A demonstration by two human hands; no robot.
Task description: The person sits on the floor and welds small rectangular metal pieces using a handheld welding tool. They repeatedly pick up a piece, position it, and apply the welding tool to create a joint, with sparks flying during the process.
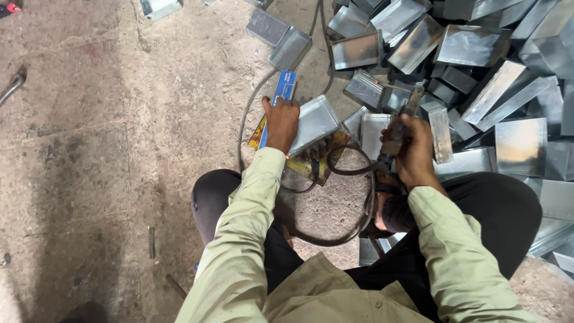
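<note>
One package only: slim blue rectangular box [282, 96] with white print, flat on the concrete floor [119, 149], near end tucked under the left hand [281, 122]. Beneath it, yellow-and-red flat printed sheet [311, 164], possibly flattened carton, mostly hidden.

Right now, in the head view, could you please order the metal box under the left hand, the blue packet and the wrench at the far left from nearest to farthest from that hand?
From the left hand:
1. Metal box, touched by the hand, on its right.
2. Blue packet, just above the fingertips.
3. Wrench, at the left edge of the floor.
</note>
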